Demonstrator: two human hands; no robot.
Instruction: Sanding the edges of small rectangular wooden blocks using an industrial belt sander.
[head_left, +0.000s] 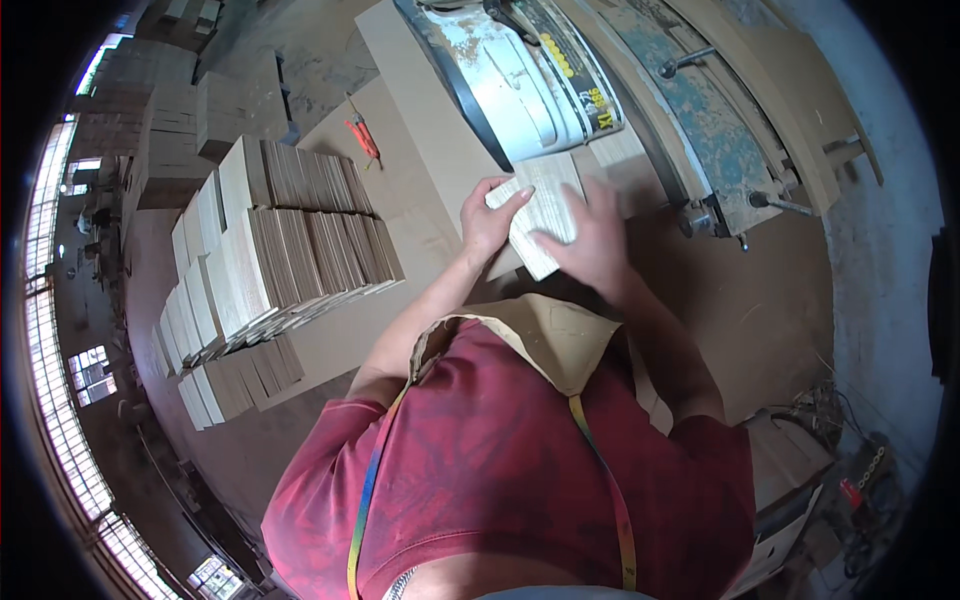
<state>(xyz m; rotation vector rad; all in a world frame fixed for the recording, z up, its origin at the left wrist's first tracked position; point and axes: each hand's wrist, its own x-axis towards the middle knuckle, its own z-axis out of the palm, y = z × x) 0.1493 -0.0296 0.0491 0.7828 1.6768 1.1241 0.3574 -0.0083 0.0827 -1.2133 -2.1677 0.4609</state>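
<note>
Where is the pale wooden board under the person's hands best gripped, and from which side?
Probably by its two long edges, one from each side. The wooden board lies flat on the table, a narrow rectangle. The left hand already curls over its left edge, and the right hand lies over its right side, so a pinching grip across the width suits it.

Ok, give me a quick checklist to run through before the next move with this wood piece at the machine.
1. Left hand grips the wood piece at its left edge: ok.
2. Right hand lies flat on top of the piece: ok.
3. Piece rests against the machine: ok.
4. Fingers away from any blade: cannot tell, no blade shows.
5. Stacked boards sit on the person's left, apart from the hands: ok.
6. Red-handled tool lies on the table, away from the piece: ok.
</note>
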